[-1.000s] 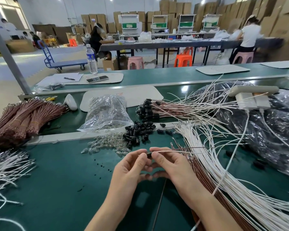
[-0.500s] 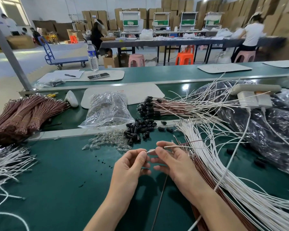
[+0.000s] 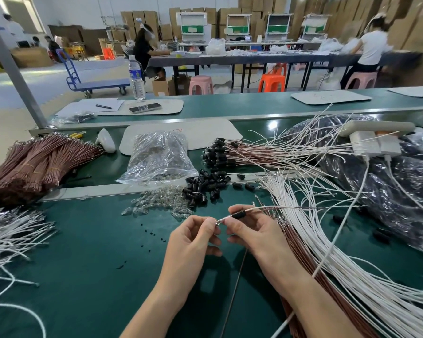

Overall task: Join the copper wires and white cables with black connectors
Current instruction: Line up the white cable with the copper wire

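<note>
My left hand (image 3: 193, 242) pinches the metal tip of a wire pair just above the green mat. My right hand (image 3: 252, 230) pinches the same pair a little to the right. A black connector (image 3: 238, 214) sits on that pair between my right thumb and forefinger, and a copper wire and a white cable (image 3: 279, 209) run off from it to the right. Loose black connectors (image 3: 205, 185) lie in a pile beyond my hands. A fan of white cables (image 3: 327, 240) over copper wires (image 3: 300, 242) lies to the right.
Small clear bulbs (image 3: 156, 203) lie scattered left of the connector pile, behind them a plastic bag (image 3: 158, 157). Finished wires with connectors (image 3: 230, 152) lie further back. Bundled copper wires (image 3: 32, 164) and white cables (image 3: 12, 235) lie at the left. Black plastic bags (image 3: 388, 191) fill the right.
My hands have drawn slightly apart, and the black connector now shows on the wire pair by my right fingers. The wire tips stick out toward my left fingers.
</note>
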`<state>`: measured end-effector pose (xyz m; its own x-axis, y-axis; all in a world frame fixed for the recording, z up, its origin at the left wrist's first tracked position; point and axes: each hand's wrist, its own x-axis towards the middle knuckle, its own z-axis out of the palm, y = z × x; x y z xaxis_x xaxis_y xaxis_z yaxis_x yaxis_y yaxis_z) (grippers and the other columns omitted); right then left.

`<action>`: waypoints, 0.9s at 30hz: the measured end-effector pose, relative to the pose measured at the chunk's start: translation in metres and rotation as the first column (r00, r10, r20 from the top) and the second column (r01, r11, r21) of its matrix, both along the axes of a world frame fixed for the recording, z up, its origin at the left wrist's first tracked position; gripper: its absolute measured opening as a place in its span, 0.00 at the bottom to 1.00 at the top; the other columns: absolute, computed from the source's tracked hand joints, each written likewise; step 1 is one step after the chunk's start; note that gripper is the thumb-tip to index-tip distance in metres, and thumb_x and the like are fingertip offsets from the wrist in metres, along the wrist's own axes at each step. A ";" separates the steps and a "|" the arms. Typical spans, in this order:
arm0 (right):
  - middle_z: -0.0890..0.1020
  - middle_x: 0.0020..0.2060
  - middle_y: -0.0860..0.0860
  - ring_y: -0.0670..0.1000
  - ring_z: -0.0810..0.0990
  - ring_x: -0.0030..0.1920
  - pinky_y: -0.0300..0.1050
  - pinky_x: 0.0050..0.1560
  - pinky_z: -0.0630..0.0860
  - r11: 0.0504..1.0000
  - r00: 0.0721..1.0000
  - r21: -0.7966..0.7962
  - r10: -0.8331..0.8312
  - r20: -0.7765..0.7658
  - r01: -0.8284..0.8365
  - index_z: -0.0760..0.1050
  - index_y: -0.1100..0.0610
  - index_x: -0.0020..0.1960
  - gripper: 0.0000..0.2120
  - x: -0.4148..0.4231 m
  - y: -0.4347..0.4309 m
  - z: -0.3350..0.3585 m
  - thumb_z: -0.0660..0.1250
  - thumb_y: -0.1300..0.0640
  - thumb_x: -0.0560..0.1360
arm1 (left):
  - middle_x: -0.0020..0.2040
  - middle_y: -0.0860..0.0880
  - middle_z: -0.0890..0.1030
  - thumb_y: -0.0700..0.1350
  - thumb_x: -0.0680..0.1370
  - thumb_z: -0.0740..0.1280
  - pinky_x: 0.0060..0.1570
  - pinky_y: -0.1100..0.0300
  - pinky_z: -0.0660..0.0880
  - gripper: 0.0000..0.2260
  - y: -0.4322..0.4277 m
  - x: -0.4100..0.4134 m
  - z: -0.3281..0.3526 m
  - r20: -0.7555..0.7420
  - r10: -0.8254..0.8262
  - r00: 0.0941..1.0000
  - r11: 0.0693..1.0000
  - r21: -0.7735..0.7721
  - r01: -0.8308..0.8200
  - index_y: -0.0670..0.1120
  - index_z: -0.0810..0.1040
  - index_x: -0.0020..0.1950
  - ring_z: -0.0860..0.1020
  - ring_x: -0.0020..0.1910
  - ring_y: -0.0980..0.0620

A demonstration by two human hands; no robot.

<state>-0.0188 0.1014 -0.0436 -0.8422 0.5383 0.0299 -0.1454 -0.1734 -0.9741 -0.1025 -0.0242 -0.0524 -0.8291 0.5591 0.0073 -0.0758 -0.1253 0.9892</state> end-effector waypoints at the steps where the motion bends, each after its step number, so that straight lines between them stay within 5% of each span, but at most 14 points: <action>1: 0.87 0.45 0.52 0.47 0.85 0.46 0.37 0.44 0.80 1.000 1.000 0.010 -0.002 0.000 0.002 0.83 0.43 0.49 0.09 0.000 0.000 0.000 0.75 0.52 0.69 | 0.41 0.44 0.84 0.42 0.81 0.67 0.37 0.60 0.79 0.08 0.000 0.000 0.000 0.004 0.000 1.000 1.000 -0.006 0.000 0.39 0.81 0.46 0.81 0.38 0.52; 27: 0.85 0.40 0.47 0.46 0.84 0.40 0.37 0.39 0.79 0.991 0.998 0.129 -0.044 0.050 0.038 0.81 0.51 0.54 0.10 -0.001 0.005 -0.006 0.74 0.61 0.75 | 0.38 0.47 0.83 0.46 0.83 0.64 0.37 0.58 0.80 0.12 0.001 0.003 0.000 -0.114 -0.052 0.992 0.993 -0.108 0.040 0.40 0.78 0.45 0.81 0.36 0.50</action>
<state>-0.0194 0.1063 -0.0493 -0.8217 0.5671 0.0570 -0.0980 -0.0421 -0.9943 -0.0995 -0.0232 -0.0529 -0.7996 0.5992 0.0409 0.0372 -0.0186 0.9991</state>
